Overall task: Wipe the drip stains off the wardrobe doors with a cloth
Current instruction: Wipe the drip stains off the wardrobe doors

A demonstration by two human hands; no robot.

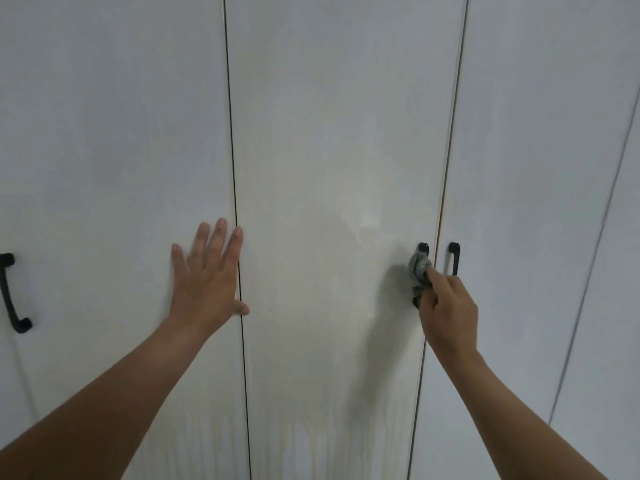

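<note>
Left hand [207, 278]: fingers straight and spread, palm flat on the left door [104, 133], just beside the seam [235, 188]. The thumb tip reaches across onto the middle door [329, 133].

Right hand [450, 310]: fingers curled round a bunched grey-green cloth [419, 271], holding it against the black handle [423, 249] at the middle door's right edge.

Drip stains [311, 445]: pale vertical streaks low on the left and middle doors, well below both hands. Judged not yet wiped.

Risks:
- The cloth may snag on the handle. A tug there could swing the middle door open.
- If that door moves, the thumb lying over the seam may get pinched.
- A tightly bunched cloth gives little contact area, so it may smear the streaks rather than lift them.

Room:
- The door faces are flat and open to broad strokes.
- The tight spot is on the right, where the neighbouring handle [454, 258] on the right door [536, 133] sits near the first, across a narrow seam.
- Another handle [10, 292] protrudes at the far left.
</note>
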